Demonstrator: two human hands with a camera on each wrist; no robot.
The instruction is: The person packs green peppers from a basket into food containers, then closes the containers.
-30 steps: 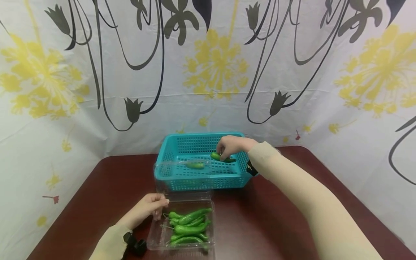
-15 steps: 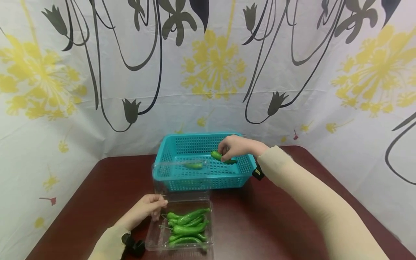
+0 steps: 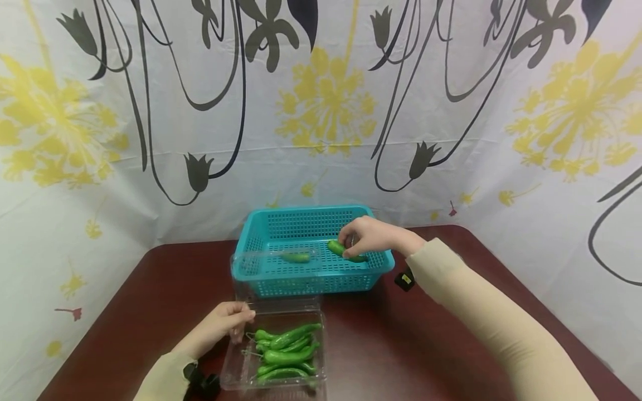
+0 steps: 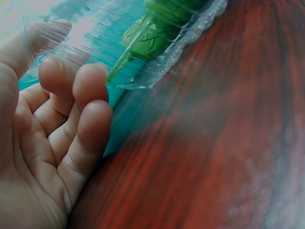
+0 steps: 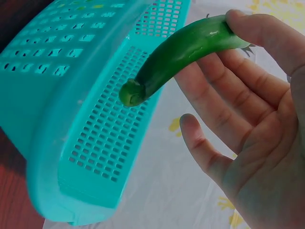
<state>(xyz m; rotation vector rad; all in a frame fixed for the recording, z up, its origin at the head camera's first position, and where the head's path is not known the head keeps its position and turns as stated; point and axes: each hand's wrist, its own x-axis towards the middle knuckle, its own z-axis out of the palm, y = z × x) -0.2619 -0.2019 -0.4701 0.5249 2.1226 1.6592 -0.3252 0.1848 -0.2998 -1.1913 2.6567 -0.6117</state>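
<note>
Between thumb and fingertips, my right hand (image 3: 373, 235) pinches a green chili pepper (image 5: 186, 45), its stem end pointing down in the right wrist view. That pepper is held over the inside of a turquoise plastic basket (image 3: 351, 285). One more green pepper (image 3: 296, 257) lies on the basket's floor, seen through clear plastic. My left hand (image 3: 223, 326) pinches the left wall of a clear plastic clamshell box (image 3: 236, 367). Several green peppers (image 3: 288, 355) lie in the box's lower half. In the left wrist view, the ribbed plastic passes between thumb and fingers.
The box's raised clear lid (image 3: 271, 267) leans up against the basket's front. Both stand on a dark red-brown table (image 3: 401, 345). Behind the table hangs a white cloth (image 3: 321, 172) with flower prints.
My right hand has come down slightly with the pepper, closer to the basket's floor. The left hand keeps its place on the box. The whole view has shifted a little.
</note>
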